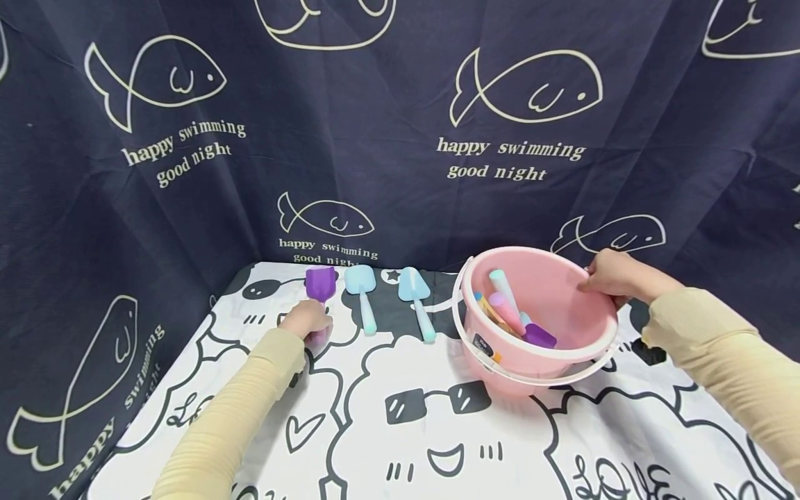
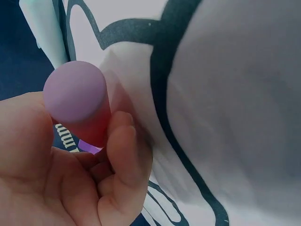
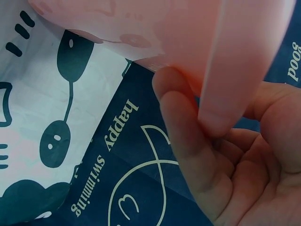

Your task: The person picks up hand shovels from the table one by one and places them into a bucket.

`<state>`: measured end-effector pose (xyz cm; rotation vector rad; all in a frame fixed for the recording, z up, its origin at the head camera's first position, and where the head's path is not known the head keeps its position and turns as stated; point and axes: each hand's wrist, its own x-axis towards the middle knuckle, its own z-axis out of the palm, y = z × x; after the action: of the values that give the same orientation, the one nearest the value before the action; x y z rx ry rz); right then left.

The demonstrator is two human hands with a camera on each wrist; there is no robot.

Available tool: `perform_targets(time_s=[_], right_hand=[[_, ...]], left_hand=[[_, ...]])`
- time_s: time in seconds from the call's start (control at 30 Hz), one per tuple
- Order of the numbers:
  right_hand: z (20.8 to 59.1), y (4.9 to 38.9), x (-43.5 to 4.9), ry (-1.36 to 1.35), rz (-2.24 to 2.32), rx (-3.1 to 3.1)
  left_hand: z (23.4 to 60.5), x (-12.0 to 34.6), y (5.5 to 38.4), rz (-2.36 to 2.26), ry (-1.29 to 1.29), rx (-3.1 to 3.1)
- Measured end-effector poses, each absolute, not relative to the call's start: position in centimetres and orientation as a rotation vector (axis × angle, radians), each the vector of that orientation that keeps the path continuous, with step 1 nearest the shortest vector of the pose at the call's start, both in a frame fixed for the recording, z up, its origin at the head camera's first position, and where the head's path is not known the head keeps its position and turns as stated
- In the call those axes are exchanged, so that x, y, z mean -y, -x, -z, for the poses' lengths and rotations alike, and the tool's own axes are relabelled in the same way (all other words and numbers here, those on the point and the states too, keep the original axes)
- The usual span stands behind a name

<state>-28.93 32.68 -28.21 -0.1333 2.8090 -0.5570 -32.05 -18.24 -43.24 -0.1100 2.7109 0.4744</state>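
Note:
In the head view my left hand (image 1: 307,319) grips the pink handle of a toy shovel with a purple blade (image 1: 321,282), which lies at the table's far left. The handle's rounded end (image 2: 77,92) shows between thumb and fingers in the left wrist view. On the right, my right hand (image 1: 615,276) pinches the rim of a pink bucket (image 1: 544,371), tilted toward me. Inside the bucket are several toy tools, among them a pink handle (image 1: 507,314), a pale blue-green handle (image 1: 502,288) and a purple piece (image 1: 539,336).
Between hand and bucket lie a light blue toy shovel (image 1: 360,281) and a light blue pointed trowel (image 1: 413,285), handles toward me. A white cloth with black cartoon drawings (image 1: 387,458) covers the table. Behind it hangs a dark blue fish-print curtain (image 1: 400,139).

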Motion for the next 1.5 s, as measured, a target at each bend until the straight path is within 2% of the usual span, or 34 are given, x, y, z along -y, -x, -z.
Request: perform_targets(time_s=[0.67,1.5], right_hand=[[28.2,28.9,-32.7,0.147,0.534,-2.815],[28.2,29.1,-32.9,0.139,0.524,-2.814]], left_hand=[[41.0,18.4,32.7,-0.475,0.29,-2.649],[35.3,20.1,31.1,-0.183,0.122,-2.819]])
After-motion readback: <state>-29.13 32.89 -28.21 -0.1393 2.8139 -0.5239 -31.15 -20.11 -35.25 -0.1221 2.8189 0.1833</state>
